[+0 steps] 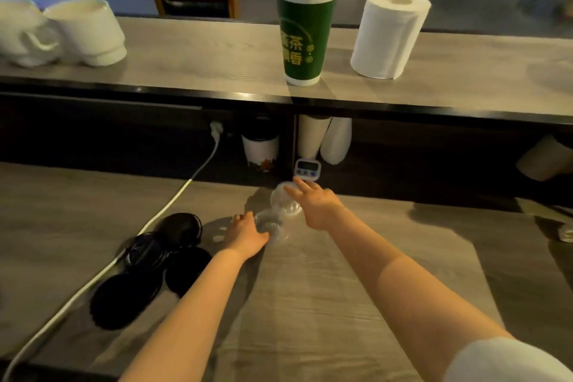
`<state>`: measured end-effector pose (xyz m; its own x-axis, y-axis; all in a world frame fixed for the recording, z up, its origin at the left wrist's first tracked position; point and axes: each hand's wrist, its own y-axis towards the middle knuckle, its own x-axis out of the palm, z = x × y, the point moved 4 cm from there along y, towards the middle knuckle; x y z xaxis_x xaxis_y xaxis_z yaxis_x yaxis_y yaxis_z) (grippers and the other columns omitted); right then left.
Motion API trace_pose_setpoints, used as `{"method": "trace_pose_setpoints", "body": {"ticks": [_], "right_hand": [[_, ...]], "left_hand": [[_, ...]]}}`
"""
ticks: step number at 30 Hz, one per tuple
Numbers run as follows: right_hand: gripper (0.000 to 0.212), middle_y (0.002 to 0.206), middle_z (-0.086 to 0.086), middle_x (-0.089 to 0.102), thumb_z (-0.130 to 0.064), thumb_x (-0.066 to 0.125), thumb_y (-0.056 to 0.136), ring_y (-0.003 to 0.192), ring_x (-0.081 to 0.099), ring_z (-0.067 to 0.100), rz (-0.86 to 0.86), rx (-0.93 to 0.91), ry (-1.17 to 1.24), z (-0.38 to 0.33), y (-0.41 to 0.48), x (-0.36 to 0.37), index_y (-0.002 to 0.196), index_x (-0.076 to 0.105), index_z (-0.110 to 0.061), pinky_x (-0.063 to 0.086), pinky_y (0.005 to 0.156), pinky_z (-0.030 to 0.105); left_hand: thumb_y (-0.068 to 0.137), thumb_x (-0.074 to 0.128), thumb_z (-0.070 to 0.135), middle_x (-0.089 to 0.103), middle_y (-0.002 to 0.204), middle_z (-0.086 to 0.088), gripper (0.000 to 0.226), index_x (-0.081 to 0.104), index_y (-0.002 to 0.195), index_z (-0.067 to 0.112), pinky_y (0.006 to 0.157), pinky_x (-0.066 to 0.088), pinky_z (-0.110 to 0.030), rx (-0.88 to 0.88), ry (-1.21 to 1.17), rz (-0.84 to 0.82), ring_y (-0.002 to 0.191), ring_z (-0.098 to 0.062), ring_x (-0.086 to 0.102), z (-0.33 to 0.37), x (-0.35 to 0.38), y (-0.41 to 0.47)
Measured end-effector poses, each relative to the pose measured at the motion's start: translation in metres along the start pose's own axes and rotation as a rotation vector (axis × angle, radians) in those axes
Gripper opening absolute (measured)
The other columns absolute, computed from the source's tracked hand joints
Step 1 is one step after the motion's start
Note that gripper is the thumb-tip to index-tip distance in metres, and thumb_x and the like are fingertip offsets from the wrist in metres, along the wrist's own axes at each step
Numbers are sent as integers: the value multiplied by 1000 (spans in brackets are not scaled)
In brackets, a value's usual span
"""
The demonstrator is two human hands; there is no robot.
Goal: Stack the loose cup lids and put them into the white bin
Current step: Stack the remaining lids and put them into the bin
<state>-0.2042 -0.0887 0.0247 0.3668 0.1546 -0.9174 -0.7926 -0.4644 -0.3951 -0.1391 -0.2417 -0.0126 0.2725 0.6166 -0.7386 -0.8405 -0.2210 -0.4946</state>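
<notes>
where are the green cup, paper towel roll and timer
green cup (305, 40), head view, printed side
paper towel roll (387, 37), head view, outer wrap
timer (306, 169), head view, front face

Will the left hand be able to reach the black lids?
Probably yes. The black lids lie on the counter just beside the left hand, nothing between them. That hand grips a clear lid, though, so it may need to put it down first.

Light: is falling dim and warm | Shadows: are spreading softly over the counter (310, 304) | Blur: is smearing the black lids (124, 301) | Edges: are bowing outward
</notes>
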Motion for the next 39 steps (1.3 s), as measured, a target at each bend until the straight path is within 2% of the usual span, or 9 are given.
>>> {"method": "trace_pose_setpoints", "body": {"ticks": [5, 10, 14, 17, 23, 27, 30, 33, 39], "right_hand": [[92, 159, 5, -7, -6, 59, 86, 141, 18, 34, -49, -44, -169, -12, 26, 9, 150, -2, -34, 37, 104, 44], [79, 150, 11, 11, -4, 63, 82, 126, 35, 35, -25, 4, -44, -12, 34, 9, 145, 20, -24, 46, 93, 40], [80, 141, 9, 26, -13, 70, 80, 121, 39, 34, -54, 35, -30, -9, 34, 14, 143, 20, -16, 49, 91, 38], [89, 141, 9, 29, -14, 71, 79, 123, 38, 34, -95, 80, -22, -5, 33, 18, 147, 14, -18, 49, 89, 38], [87, 144, 6, 29, -36, 79, 72, 129, 36, 30, -267, 148, -177, -1, 28, 21, 145, 34, -19, 48, 88, 35], [95, 141, 6, 41, -40, 76, 73, 129, 41, 29, -260, 126, -188, 3, 19, 23, 148, 21, -20, 44, 94, 34], [96, 142, 5, 40, -44, 74, 72, 127, 44, 30, -210, 177, -41, 12, 8, 23, 147, 19, -23, 47, 92, 38], [86, 136, 3, 44, -48, 74, 70, 119, 51, 26, -107, 210, 214, 24, -1, 23, 142, 30, -31, 50, 87, 36], [68, 118, 0, 52, -37, 81, 67, 108, 52, 19, 280, 246, 1000, 40, -30, 12, 124, 47, -25, 47, 84, 32]], "left_hand": [[87, 64, 29, 53, 126, -13, 42, 50, 123, 12, 95, 45, -38, -102, -97, -32, 114, -31, 53, -8, 11, 15], [90, 58, 21, 63, 111, -14, 19, 62, 102, 7, 79, 48, -33, -118, -111, 35, 96, -29, 59, -13, 14, 23], [90, 51, 14, 60, 107, -15, 7, 56, 89, 9, 71, 38, -30, -95, -25, 98, 92, -29, 55, -12, 9, 21], [87, 54, 10, 55, 90, -12, 27, 37, 68, 16, 65, 36, -29, -79, -115, 166, 76, -23, 46, -12, 3, 21], [91, 49, 10, 55, 92, -9, 7, 42, 92, 8, 74, 52, -37, -92, -278, 234, 84, -27, 58, -14, -10, 22], [91, 45, 8, 59, 102, -14, 10, 42, 100, 12, 81, 55, -48, -148, -453, 198, 90, -32, 64, -18, -12, 25], [93, 41, 10, 55, 112, -14, 25, 43, 118, 12, 83, 53, -42, -174, -647, 129, 99, -32, 59, -15, -13, 21], [95, 36, 12, 51, 121, -13, 34, 40, 129, 18, 63, 48, -30, -212, -821, 22, 106, -30, 56, -9, -9, 13], [99, 31, 13, 53, 116, -11, 26, 39, 123, 21, 63, 43, -30, -233, -972, -23, 101, -25, 53, 3, -5, -5]]}}
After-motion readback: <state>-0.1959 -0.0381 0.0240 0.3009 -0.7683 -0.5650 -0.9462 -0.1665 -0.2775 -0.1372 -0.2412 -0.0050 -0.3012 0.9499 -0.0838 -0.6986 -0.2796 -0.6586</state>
